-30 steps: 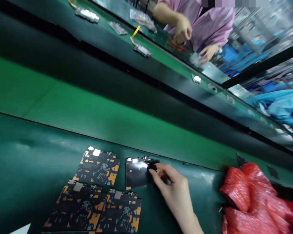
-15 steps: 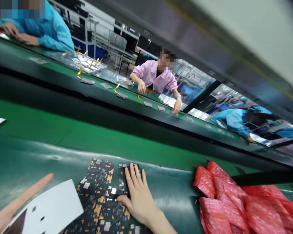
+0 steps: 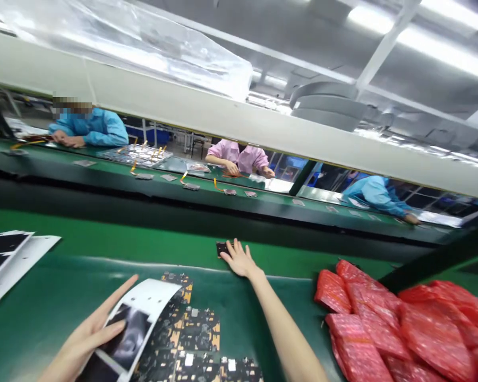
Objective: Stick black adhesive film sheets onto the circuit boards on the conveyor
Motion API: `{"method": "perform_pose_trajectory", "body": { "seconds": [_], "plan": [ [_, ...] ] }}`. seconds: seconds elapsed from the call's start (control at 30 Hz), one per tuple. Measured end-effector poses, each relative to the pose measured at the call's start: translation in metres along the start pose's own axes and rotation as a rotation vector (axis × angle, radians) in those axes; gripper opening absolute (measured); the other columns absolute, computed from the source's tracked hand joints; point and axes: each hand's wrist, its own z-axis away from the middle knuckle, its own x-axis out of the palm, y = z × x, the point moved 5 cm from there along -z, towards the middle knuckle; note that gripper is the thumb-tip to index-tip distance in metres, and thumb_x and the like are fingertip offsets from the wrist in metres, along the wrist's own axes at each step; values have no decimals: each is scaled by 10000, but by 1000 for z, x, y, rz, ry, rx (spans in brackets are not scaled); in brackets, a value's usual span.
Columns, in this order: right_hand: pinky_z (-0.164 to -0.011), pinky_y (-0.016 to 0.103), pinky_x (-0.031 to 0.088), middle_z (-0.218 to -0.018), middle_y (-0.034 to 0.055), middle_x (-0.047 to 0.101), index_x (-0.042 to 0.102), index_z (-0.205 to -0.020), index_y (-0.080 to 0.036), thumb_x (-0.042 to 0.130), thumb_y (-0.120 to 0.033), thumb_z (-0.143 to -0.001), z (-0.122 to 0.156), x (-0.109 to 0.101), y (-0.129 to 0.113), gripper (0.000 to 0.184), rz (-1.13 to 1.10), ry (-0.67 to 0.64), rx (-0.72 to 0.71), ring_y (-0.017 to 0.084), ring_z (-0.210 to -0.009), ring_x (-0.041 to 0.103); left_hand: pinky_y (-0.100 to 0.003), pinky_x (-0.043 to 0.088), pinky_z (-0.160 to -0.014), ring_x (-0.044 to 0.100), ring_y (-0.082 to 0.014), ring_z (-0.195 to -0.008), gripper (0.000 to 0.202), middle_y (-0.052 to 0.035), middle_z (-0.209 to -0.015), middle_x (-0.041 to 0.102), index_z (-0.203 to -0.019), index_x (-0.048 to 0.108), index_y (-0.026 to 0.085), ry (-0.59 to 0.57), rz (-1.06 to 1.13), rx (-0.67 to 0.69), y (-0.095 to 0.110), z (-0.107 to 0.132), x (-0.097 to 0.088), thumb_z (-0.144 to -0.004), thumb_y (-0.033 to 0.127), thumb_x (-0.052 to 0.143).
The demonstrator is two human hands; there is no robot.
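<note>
Right hand (image 3: 239,260) has slid way forward, open, beside a little black piece (image 3: 223,248); left hand (image 3: 83,339) is gripping a white sheet (image 3: 153,297) over circuit boards (image 3: 197,331).

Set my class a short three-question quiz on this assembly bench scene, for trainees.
1. What does the left hand hold? A) a white-backed sheet with dark film, B) a screwdriver, C) a soldering iron.
2. True or false: the red plastic bags lie to the right of the circuit boards.
3. Beyond the right hand, what colour is the coat of the co-worker in the middle across the bench?

Key: 1 A; 2 true; 3 pink.
</note>
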Motion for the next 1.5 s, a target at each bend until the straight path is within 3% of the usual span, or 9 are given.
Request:
{"method": "perform_pose_trajectory", "body": {
  "seconds": [0.13, 0.33, 0.47, 0.6, 0.8, 0.93, 1.13, 1.33, 1.5],
  "plan": [
    [-1197, 557, 45, -1613, 144, 207, 319, -1522, -122, 266, -472, -1025, 54, -17, -48, 611, -60, 153, -156, 315, -1496, 97, -336, 452, -1074, 485, -294, -1321, 924, -41, -1503, 431, -1515, 243, 293, -26, -64, 1, 8, -3, 35, -761, 488, 740],
    [-1160, 496, 332, -1430, 148, 541, 387, -1484, -136, 624, -521, -885, 166, -12, -132, 750, -142, 240, -723, 286, -1344, 486, -349, 347, -1144, 378, -280, -1396, 1019, -130, -1564, 299, -1532, 183, 184, -134, -129, 18, 7, -6, 85, -757, 597, 697],
    [-1098, 527, 411, -1298, 153, 652, 547, -1363, -139, 576, -362, -952, 174, -28, -118, 468, -139, 371, -611, 292, -1217, 611, -254, 485, -893, 615, -175, -1065, 971, -56, -1170, 646, -1539, 61, 277, -347, -26, 22, 7, 1, 112, -831, 532, 675],
    [-1073, 505, 441, -1157, 89, 738, 671, -1214, -199, 580, -282, -952, 172, -45, -102, 290, -340, 349, -508, 254, -1043, 713, -180, 428, -722, 506, -78, -683, 914, 64, -742, 560, -1525, -89, 329, -510, -178, 221, 18, 7, 132, -926, 460, 588],
    [-1046, 440, 471, -1075, 2, 771, 740, -1107, -296, 618, -231, -916, 175, -58, -101, 235, -599, 220, -327, 216, -916, 748, -236, 443, -942, 548, -152, -1003, 727, -46, -1141, 576, -1554, 33, 315, -439, -591, 365, 32, 3, 138, -974, 500, 429],
    [-1072, 442, 436, -1181, 13, 732, 715, -1168, -308, 623, -277, -912, 180, -65, -95, 273, -612, 188, -316, 243, -1085, 693, -313, 381, -1087, 494, -198, -1210, 622, -1, -1598, 202, -1542, 46, 400, -458, -804, 440, 33, 6, 140, -998, 448, 345],
    [-1090, 468, 404, -1167, 12, 738, 698, -1198, -324, 509, -311, -977, 186, -62, -84, 292, -684, 121, -344, 222, -1067, 700, -277, 361, -1099, 515, -163, -1210, 588, 88, -1610, 165, -1516, 2, 475, -551, -905, 439, 28, 12, 148, -1014, 381, 293],
    [-1107, 486, 376, -1206, -35, 714, 669, -1229, -394, 442, -374, -1005, 184, -62, -82, 319, -754, -2, -340, 216, -1057, 696, -249, 388, -1048, 538, -173, -1166, 596, 27, -1543, 340, -1530, 51, 420, -572, -944, 380, 29, 7, 149, -1006, 455, 332],
    [-837, 363, 552, -749, -6, 762, 801, -894, -239, 419, -480, -991, 174, -53, -72, 461, -807, 110, -233, 206, -729, 702, -260, 481, -917, 628, -177, -948, 628, -33, -1332, 570, -1539, 57, 365, -566, -957, 375, 32, 6, 148, -994, 465, 352]
  ]
}}
